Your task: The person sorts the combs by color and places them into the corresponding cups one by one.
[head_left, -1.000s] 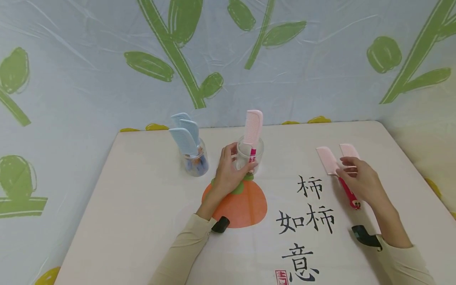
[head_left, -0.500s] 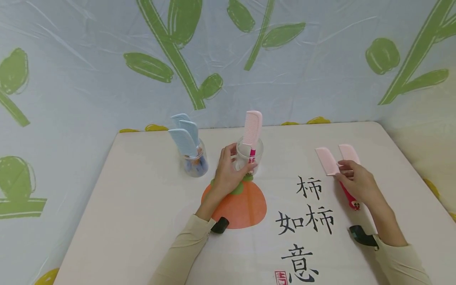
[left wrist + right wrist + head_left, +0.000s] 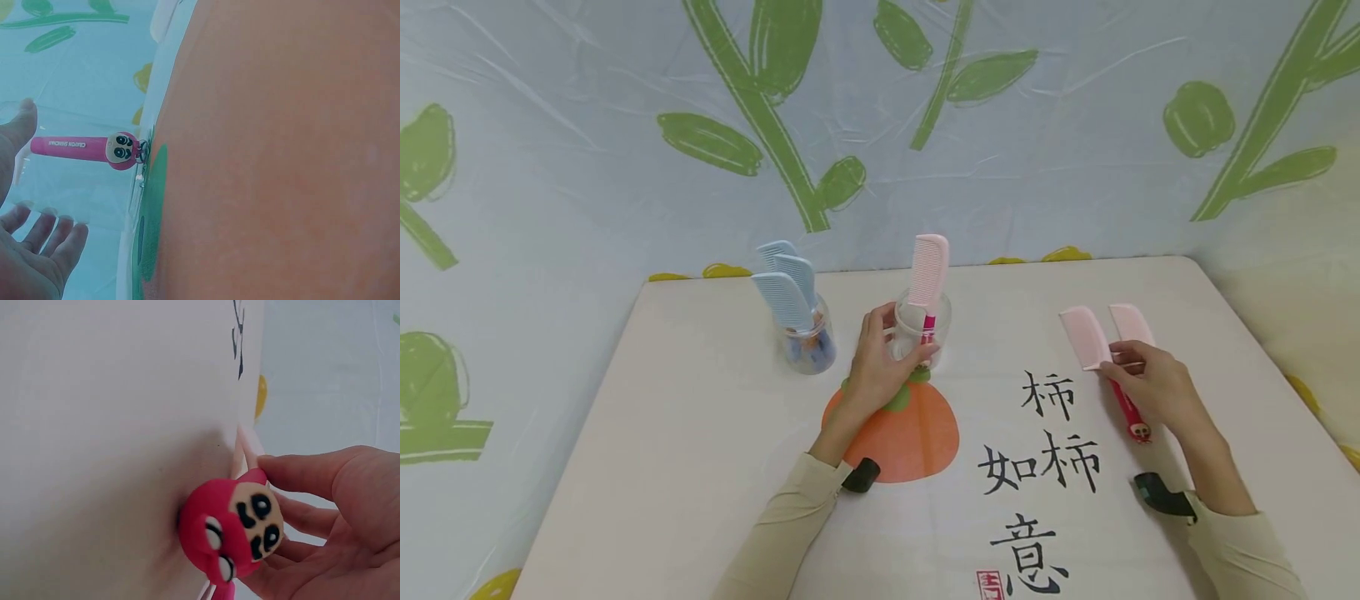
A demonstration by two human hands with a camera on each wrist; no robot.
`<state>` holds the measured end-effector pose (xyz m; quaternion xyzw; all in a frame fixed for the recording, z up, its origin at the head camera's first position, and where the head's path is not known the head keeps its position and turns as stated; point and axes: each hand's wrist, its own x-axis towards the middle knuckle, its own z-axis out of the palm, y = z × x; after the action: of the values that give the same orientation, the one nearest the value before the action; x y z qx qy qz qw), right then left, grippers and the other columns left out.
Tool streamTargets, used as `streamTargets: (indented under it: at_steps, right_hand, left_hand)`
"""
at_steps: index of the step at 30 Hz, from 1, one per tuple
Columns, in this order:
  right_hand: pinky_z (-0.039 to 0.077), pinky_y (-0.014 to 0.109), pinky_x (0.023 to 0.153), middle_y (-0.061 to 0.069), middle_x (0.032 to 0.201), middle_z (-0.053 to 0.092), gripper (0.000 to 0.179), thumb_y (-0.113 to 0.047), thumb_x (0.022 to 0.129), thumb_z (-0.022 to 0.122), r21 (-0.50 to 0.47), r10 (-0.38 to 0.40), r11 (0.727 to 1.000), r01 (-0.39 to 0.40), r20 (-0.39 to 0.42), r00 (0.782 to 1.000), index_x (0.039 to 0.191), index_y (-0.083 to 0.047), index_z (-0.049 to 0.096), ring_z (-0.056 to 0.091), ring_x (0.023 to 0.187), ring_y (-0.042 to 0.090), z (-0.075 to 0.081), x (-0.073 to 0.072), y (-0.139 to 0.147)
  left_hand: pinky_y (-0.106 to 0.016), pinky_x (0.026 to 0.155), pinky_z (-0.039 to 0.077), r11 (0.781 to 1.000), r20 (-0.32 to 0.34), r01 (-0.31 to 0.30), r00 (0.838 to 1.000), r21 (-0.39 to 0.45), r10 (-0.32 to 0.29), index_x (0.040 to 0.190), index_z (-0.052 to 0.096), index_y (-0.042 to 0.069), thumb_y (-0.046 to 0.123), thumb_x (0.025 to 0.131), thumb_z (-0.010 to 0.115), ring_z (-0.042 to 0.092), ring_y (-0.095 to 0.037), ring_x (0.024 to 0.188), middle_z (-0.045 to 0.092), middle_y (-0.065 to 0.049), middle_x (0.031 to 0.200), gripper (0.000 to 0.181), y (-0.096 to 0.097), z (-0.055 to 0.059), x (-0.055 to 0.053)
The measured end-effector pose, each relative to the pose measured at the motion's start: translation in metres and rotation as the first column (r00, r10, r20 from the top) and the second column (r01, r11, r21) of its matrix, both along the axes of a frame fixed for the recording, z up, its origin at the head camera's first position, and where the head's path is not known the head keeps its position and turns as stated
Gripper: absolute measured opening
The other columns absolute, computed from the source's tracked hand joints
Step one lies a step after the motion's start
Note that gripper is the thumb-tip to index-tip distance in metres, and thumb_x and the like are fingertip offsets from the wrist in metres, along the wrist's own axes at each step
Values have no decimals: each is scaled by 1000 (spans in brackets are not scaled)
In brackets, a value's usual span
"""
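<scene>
My left hand (image 3: 880,362) holds a clear jar (image 3: 943,323) round its side. One pink comb (image 3: 929,268) stands upright in that jar, its pink-red handle (image 3: 75,149) showing through the wall in the left wrist view. On the right, my right hand (image 3: 1153,383) pinches a second pink comb (image 3: 1084,336) where blade meets handle, thumb on the near side. A cartoon-face end (image 3: 231,531) on its handle fills the middle of the right wrist view, close over the table. Just behind the hand lies a third pink comb (image 3: 1132,323), partly hidden by the fingers.
Left of the held jar, another clear jar (image 3: 811,350) holds several light blue combs (image 3: 784,300). The pale tabletop (image 3: 700,433) bears an orange persimmon print (image 3: 917,442) and black characters (image 3: 1048,467). A leaf-patterned cloth (image 3: 1037,167) hangs behind the table.
My right fingers have lowered and closed onto the neck of the pink comb, with the hand moving slightly left. My left hand stays on the jar.
</scene>
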<state>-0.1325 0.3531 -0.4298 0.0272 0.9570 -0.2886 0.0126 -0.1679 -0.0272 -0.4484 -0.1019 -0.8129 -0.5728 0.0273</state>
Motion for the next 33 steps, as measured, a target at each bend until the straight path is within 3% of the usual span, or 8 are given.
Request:
streamTargets:
  at_steps: [3, 5, 9, 16, 23, 27, 30, 33]
  right_hand:
    - [59, 56, 79, 36, 115, 60, 44, -18, 102, 64, -4, 7, 1000, -7, -1, 1000, 130, 14, 53, 61, 102, 52, 1, -1, 1]
    - [61, 42, 73, 35, 114, 61, 43, -20, 102, 66, -5, 3, 1000, -3, 1, 1000, 127, 12, 54, 62, 100, 49, 2, -2, 1]
    - [49, 18, 63, 33, 112, 63, 40, -22, 100, 68, -15, -6, 1000, 6, 8, 1000, 123, 9, 57, 63, 98, 45, 3, -2, -1]
    - [50, 23, 64, 32, 114, 63, 40, -22, 99, 69, -32, -3, 999, 3, 14, 1000, 124, 7, 58, 62, 99, 45, 8, 0, -9]
    - [46, 16, 63, 28, 114, 64, 42, -26, 100, 69, -37, 5, 999, -6, -31, 1000, 126, 5, 59, 62, 100, 41, 17, 2, -15]
    - [43, 15, 64, 24, 111, 67, 38, -25, 99, 71, -49, 17, 999, -21, -87, 996, 123, 3, 62, 63, 92, 20, 24, 3, -20]
    - [42, 14, 66, 23, 112, 68, 38, -23, 98, 72, -65, 19, 998, -27, -112, 994, 124, 2, 62, 55, 86, -3, 28, 4, -23]
    - [42, 11, 68, 24, 118, 67, 43, -24, 98, 72, -79, 11, 997, -21, -120, 993, 130, 1, 59, 48, 85, -15, 32, 5, -24]
  left_hand:
    - [-42, 108, 48, 1000, 3, -5, 1000, -6, 5, 149, 36, 14, 39, 89, 82, 50, -21, 128, 46, -5, 140, 79, 0, 0, 0]
    - [-41, 108, 48, 1000, 3, -7, 1000, -10, 7, 148, 36, 14, 39, 89, 82, 50, -21, 128, 46, -5, 140, 79, -1, -1, 0]
    - [-41, 108, 48, 1000, 1, -7, 1000, -11, 7, 148, 36, 14, 39, 89, 81, 50, -20, 128, 47, -5, 140, 79, -1, -2, 0]
    - [-41, 108, 48, 1000, 2, -3, 1000, -7, 3, 148, 36, 14, 39, 89, 82, 50, -20, 127, 46, -5, 140, 79, -1, -4, 0]
    - [-42, 109, 47, 1000, -1, 3, 1000, -2, -3, 149, 36, 13, 38, 89, 81, 49, -21, 128, 46, -6, 141, 79, 1, -3, 0]
    - [-42, 108, 48, 1000, 0, -2, 1000, -7, 2, 148, 36, 13, 39, 89, 81, 49, -21, 128, 46, -6, 141, 79, 1, -1, 1]
    - [-41, 108, 48, 1000, -3, -6, 1000, -14, 6, 149, 36, 13, 39, 89, 82, 50, -21, 128, 46, -5, 140, 79, 1, 0, 1]
    - [-40, 109, 47, 1000, -11, -1, 1000, -10, 0, 149, 36, 12, 37, 89, 82, 49, -21, 128, 46, -6, 140, 79, 1, -1, 0]
